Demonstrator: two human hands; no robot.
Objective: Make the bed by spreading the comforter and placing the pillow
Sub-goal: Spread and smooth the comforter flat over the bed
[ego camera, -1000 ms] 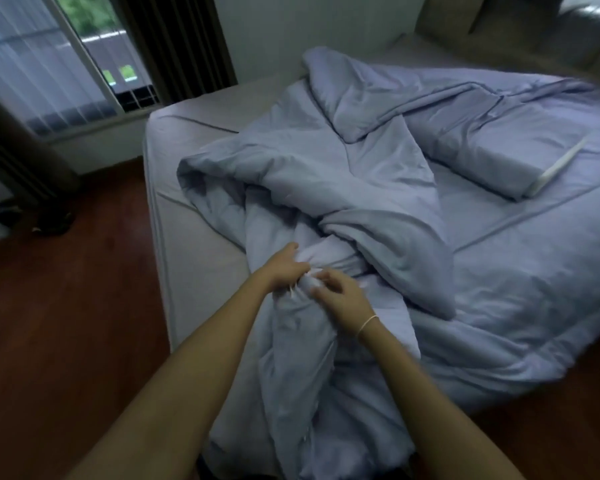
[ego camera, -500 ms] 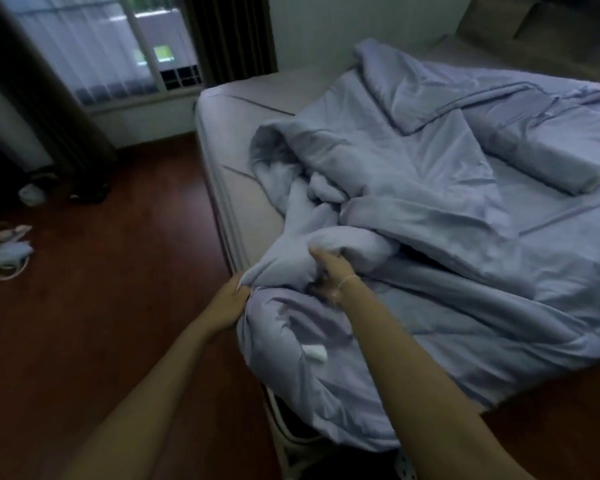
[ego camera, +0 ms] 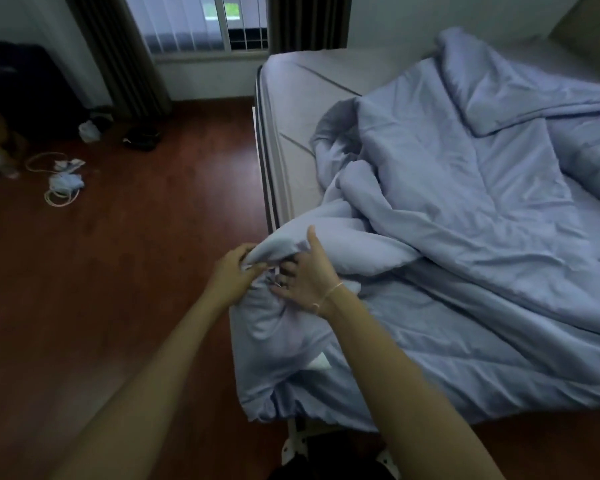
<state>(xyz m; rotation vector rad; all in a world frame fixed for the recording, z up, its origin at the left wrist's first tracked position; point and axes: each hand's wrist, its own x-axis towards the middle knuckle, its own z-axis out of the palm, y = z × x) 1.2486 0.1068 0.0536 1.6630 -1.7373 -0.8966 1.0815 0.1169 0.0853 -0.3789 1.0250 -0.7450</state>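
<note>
A pale lavender comforter lies rumpled and bunched across the bed, part of it hanging over the near corner. My left hand pinches a bunched corner of the comforter at the bed's near-left corner. My right hand is right beside it, fingers spread and pressed into the same bunch of fabric, thumb up. The pillow is out of the frame.
Dark red wooden floor stretches to the left of the bed. Cables and small items lie on it at the far left, near dark luggage. A window with curtains is at the back wall.
My view has swung left, so the bed now sits to the right and the pillow has left the frame. Both hands have come together at the comforter's bunched corner.
</note>
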